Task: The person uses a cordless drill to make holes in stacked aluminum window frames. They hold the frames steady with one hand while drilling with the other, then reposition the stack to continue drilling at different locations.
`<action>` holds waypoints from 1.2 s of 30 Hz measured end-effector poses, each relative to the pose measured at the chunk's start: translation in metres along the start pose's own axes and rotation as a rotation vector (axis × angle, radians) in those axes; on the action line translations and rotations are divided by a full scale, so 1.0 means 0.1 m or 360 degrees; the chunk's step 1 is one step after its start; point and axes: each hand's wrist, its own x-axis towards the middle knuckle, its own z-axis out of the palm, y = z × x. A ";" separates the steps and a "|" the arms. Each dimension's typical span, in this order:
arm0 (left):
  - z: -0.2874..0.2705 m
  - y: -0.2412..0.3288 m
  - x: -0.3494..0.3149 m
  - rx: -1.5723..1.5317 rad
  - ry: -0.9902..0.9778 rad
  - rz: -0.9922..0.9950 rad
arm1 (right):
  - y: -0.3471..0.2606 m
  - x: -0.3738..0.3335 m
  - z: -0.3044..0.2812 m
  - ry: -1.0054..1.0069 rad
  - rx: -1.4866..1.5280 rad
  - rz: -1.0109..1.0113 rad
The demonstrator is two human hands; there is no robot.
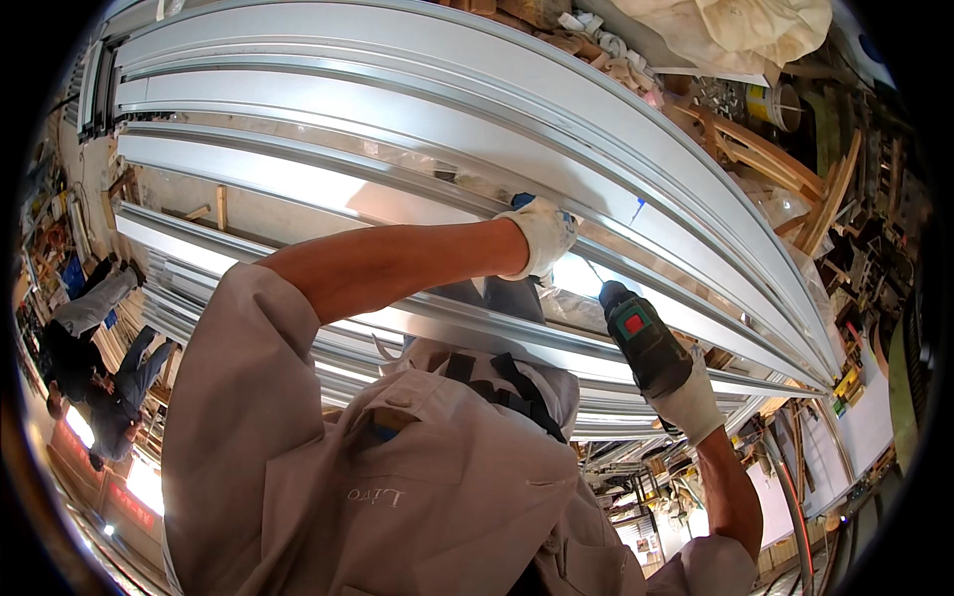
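Note:
My right hand [693,402], in a pale work glove, is wrapped around the handle of a dark cordless drill [644,343] with a red patch on its side. The drill's thin bit points up and left at a long silver aluminium profile [586,275], close to my left hand. I cannot tell whether the tip touches the metal. My left hand [545,236], in a white glove with blue at the fingers, is closed over the edge of a profile rail [417,184]. Its fingertips are partly hidden.
Several more long aluminium profiles [328,40] lie side by side across the view. Wood scraps [765,164], a bucket [773,106] and a pale cloth sack [735,30] crowd the far right. Other people [114,382] are at the left. A hose [792,487] hangs at the lower right.

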 end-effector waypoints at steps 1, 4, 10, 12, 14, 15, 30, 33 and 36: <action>0.00 0.00 0.00 0.0017 0.0003 0.0012 | -0.01 0.00 -0.01 -0.0013 0.0019 0.0026; 0.01 0.00 0.03 -0.0041 -0.0032 -0.0016 | -0.09 0.03 -0.06 -0.0034 0.0077 0.0107; -0.06 0.02 -0.01 -0.0109 -0.0067 -0.0098 | -0.04 0.02 -0.02 0.0018 0.0046 0.0045; -0.01 0.01 0.02 -0.0102 -0.0017 -0.0089 | -0.05 0.03 -0.05 -0.0032 0.0080 0.0106; 0.02 0.01 0.03 -0.0095 0.0004 -0.0082 | -0.12 0.07 -0.12 -0.0130 0.0148 0.0256; 0.03 0.00 0.03 -0.0091 0.0001 -0.0079 | -0.11 0.06 -0.09 -0.0078 0.0142 0.0215; 0.01 0.00 0.05 -0.0099 -0.0078 -0.0055 | -0.14 0.05 -0.07 -0.0119 0.0149 0.0277; 0.02 -0.01 0.06 -0.0102 -0.0052 -0.0046 | -0.11 0.05 -0.06 -0.0077 0.0256 0.0314; 0.03 0.00 0.05 -0.0102 -0.0035 -0.0054 | -0.08 0.03 -0.03 -0.0010 0.0144 0.0271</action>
